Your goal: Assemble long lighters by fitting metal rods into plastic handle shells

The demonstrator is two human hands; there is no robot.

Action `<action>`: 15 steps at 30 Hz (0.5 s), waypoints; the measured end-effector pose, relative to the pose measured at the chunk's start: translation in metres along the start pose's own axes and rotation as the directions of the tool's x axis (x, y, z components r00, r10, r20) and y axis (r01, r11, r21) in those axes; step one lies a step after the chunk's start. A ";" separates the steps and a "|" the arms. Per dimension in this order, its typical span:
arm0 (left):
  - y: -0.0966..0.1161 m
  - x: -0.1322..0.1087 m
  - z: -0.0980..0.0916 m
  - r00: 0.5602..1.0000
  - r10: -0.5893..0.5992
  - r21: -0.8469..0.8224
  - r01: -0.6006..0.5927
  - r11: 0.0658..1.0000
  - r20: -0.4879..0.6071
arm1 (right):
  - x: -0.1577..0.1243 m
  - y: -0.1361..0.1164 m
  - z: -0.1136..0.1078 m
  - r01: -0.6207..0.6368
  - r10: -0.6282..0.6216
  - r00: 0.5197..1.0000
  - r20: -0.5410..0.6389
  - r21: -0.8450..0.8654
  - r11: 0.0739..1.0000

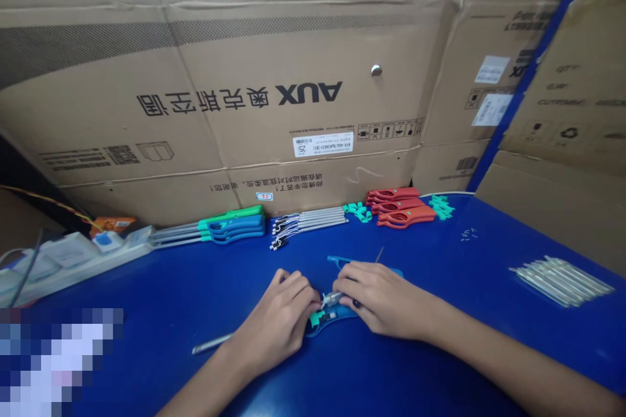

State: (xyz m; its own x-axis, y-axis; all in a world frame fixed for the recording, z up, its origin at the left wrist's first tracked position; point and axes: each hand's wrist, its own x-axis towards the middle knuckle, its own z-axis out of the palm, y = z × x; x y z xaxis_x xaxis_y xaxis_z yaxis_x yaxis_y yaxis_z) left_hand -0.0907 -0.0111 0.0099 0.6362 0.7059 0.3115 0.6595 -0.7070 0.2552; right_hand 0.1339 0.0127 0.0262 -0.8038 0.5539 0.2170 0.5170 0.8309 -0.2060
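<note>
While both hands lay low on the blue table [440,345], the blue handle shell [342,318] sat between them, near the front edge. The left hand [278,320] had its grip curled shut over the shell's green end piece [315,320], pinning it flat. The right hand [382,300] held a fingertip grip on a small metal part [331,300] at the shell's middle.

I judged the shell light, stiff moulded plastic, smooth and apt to skate on the slick tabletop, so best pressed down by its broad flanks. The metal part looked tiny and easily dropped, wanting a pinch. A thin steel tube [211,343] poked out leftward from under the left wrist.

Against the cardboard boxes [244,78] lay red handles [401,208], finished green and blue pieces [229,225] and wired tubes [308,220], all glossy plastic or bright metal.
</note>
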 end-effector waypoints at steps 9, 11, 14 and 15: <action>0.000 0.003 0.006 0.996 0.062 0.003 -0.062 0.998 -0.061 | -0.044 0.085 -0.050 -0.355 0.247 0.852 -0.462 -0.162 0.921; 0.004 0.005 0.008 0.993 0.093 -0.005 -0.094 0.996 -0.073 | -0.078 0.099 -0.064 -0.513 0.368 0.763 -0.531 -0.150 0.845; 0.009 0.005 0.008 0.991 0.111 -0.008 -0.112 0.994 -0.070 | -0.136 0.107 -0.082 -0.727 0.567 0.646 -0.511 -0.188 0.660; 0.010 0.004 0.006 0.993 0.107 -0.008 -0.108 0.994 -0.059 | -0.156 0.107 -0.087 -0.788 0.629 0.593 -0.503 -0.204 0.581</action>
State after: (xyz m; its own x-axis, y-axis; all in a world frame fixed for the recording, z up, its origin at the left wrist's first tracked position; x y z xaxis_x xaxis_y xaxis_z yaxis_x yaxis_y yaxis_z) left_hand -0.0792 -0.0153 0.0079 0.6783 0.6225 0.3905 0.5840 -0.7792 0.2277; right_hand 0.3399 0.0204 0.0531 -0.0040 0.8778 0.4791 0.9937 0.0570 -0.0963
